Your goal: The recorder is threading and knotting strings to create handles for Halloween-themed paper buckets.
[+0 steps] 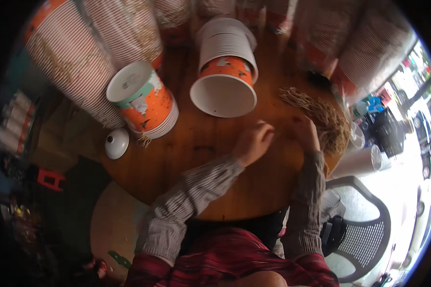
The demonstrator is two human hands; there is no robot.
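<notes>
My left hand (pixel 255 143) is above the middle of the round wooden table, its fingers curled inward; whatever they may hold is too small to make out. To its right, my right hand (pixel 305 133) is beside a bundle of tan raffia-like strings (pixel 333 122), its fingers blurred and dark. Beyond my left hand lies a stack of white paper tubs (pixel 227 45), its orange-patterned front tub (pixel 223 95) open toward me. Farther left, an orange and green paper tub (pixel 151 107) stands slightly tilted in my view, with several white rims stacked at its base.
A white domed lid (pixel 117 144) lies at the table's left edge. Tall plastic-wrapped stacks of paper tubs (pixel 72 62) line the far left, with more wrapped stacks (pixel 373 52) at the far right. A grey chair (pixel 364 229) stands right of the table, and a red stool (pixel 51 179) at left.
</notes>
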